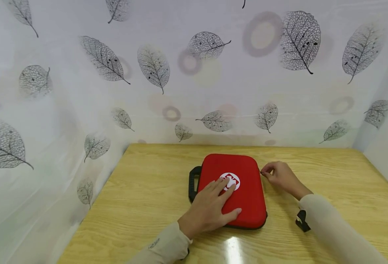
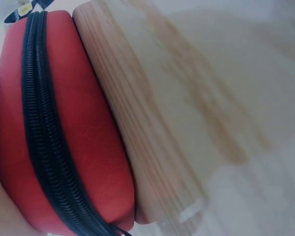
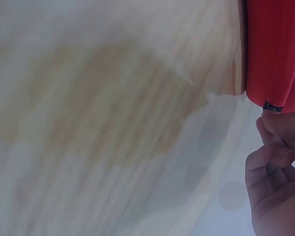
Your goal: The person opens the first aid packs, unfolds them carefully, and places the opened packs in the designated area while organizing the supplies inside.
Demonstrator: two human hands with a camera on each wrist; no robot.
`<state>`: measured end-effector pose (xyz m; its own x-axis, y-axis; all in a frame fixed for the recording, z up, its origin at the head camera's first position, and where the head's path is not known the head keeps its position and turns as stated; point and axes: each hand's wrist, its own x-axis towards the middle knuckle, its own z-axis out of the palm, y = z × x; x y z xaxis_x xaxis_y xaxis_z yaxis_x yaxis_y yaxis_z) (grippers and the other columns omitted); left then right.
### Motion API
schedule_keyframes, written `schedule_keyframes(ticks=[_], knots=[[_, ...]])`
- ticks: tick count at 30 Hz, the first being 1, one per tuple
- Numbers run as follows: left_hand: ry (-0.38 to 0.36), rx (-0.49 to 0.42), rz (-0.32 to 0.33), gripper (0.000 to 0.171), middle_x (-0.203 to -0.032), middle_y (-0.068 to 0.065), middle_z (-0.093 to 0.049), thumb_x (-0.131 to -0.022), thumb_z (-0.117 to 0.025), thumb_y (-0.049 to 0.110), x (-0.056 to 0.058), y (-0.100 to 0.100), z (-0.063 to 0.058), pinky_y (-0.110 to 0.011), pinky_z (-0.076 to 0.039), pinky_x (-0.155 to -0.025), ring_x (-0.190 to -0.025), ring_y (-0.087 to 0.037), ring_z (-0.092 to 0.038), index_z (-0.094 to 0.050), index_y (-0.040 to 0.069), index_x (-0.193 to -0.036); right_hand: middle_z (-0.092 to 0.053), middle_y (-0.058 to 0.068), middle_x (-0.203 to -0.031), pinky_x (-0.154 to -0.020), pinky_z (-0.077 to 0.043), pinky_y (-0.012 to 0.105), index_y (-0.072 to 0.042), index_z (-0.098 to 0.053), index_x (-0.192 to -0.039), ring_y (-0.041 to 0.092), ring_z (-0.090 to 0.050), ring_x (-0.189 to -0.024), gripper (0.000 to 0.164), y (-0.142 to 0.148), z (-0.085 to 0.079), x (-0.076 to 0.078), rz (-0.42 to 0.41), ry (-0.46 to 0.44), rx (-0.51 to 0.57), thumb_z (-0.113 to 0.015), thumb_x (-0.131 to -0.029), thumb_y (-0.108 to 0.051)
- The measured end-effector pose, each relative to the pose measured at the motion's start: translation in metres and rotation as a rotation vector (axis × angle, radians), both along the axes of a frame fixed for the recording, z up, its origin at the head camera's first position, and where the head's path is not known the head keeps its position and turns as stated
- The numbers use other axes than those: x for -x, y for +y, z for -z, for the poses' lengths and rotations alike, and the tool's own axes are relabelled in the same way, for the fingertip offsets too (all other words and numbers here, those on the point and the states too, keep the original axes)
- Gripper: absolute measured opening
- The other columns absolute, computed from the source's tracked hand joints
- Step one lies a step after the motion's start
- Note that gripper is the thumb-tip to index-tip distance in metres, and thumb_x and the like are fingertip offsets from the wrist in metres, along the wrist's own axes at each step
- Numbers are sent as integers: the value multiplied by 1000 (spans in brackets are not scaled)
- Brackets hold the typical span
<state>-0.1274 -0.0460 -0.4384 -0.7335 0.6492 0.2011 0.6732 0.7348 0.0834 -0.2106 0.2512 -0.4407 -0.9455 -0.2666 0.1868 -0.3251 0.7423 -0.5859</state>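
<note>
A red zippered case (image 1: 246,198) lies on the table, its white round emblem (image 1: 235,179) facing up and its black handle (image 1: 192,183) toward the left. Across the lid rests my left hand (image 1: 208,207), fingers spread, partly covering the emblem. At the case's upper right edge, my right hand (image 1: 281,178) pinches a small dark zipper pull (image 1: 262,172) between thumb and forefinger. The right wrist view shows this pinch beside a black zipper part (image 3: 271,106). In the left wrist view, a black zipper (image 2: 44,128) with two rows of teeth runs along the case's side.
The wood-grain table (image 1: 147,190) extends on both sides of the case. Behind it hangs a pale leaf-patterned curtain (image 1: 180,91), which also runs along the left and right sides. A black strap (image 1: 302,221) shows at the right sleeve.
</note>
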Motion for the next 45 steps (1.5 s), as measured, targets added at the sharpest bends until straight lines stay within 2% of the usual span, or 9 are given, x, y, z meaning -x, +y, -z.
schedule_keyframes(ticks=[5,10,17,22,25,28,35,40,45], knots=[[23,10,3,69,-160,-4,-39,-100,-36,64,-2,1,-2,-36,-25,-121,-149,-22,-33,-46,22,-154,-72,7,-82,-52,-43,27,1,-78,-89,15,-52,-60,5,2,1,-7,8,-4,34,-73,-88,2],[-14,3,-2,70,-161,-4,-36,-101,-35,65,0,2,-3,-37,-24,-122,-150,-23,-30,-44,22,-155,-73,9,-86,-50,-42,27,2,-77,-92,15,-51,-57,5,2,2,-7,35,-14,50,-72,-90,1],[-27,11,2,70,-163,-4,-33,-101,-34,65,7,3,-1,-37,-20,-123,-151,-22,-27,-42,22,-156,-74,13,-91,-56,-48,28,4,-75,-97,14,-57,-62,9,0,-1,-9,48,17,38,-70,-92,-1],[-95,-67,30,71,-163,-4,-33,-101,-39,66,7,-5,-5,-39,-27,-121,-151,-22,-28,-44,19,-155,-71,17,-98,-57,-50,31,4,-74,-101,15,-61,-65,11,2,-11,-16,72,10,35,-70,-93,-3],[-145,-145,20,71,-162,-4,-34,-100,-44,63,1,-14,-10,-41,-35,-117,-149,-23,-31,-46,17,-154,-71,18,-100,-56,-50,30,4,-74,-101,15,-62,-67,12,3,-17,-21,73,9,37,-70,-94,-5],[-188,-192,-33,72,-163,-4,-33,-100,-47,62,-8,-24,-15,-45,-41,-113,-149,-24,-31,-45,15,-154,-71,18,-101,-57,-52,30,4,-74,-102,17,-65,-70,13,0,-23,-27,63,-2,39,-70,-94,-6],[-289,-257,-149,79,-164,-10,-30,-99,-53,59,-29,-51,-20,-48,-43,-110,-148,-30,-33,-36,9,-158,-72,15,-107,-65,-58,33,3,-71,-109,26,-70,-85,22,-19,-38,-51,14,-84,63,-73,-94,-13],[-352,-315,-212,82,-161,-17,-33,-99,-56,57,-38,-65,-19,-49,-41,-112,-145,-34,-37,-35,0,-156,-65,25,-123,-78,-61,42,8,-63,-124,39,-69,-102,44,-33,-42,-72,-6,-137,91,-75,-92,-20],[-397,-374,-245,81,-154,-21,-43,-99,-61,50,-42,-69,-17,-48,-42,-111,-141,-33,-44,-37,-6,-152,-52,34,-139,-93,-53,57,12,-49,-140,52,-58,-119,75,-44,-42,-88,27,-204,60,-78,-90,-36]])
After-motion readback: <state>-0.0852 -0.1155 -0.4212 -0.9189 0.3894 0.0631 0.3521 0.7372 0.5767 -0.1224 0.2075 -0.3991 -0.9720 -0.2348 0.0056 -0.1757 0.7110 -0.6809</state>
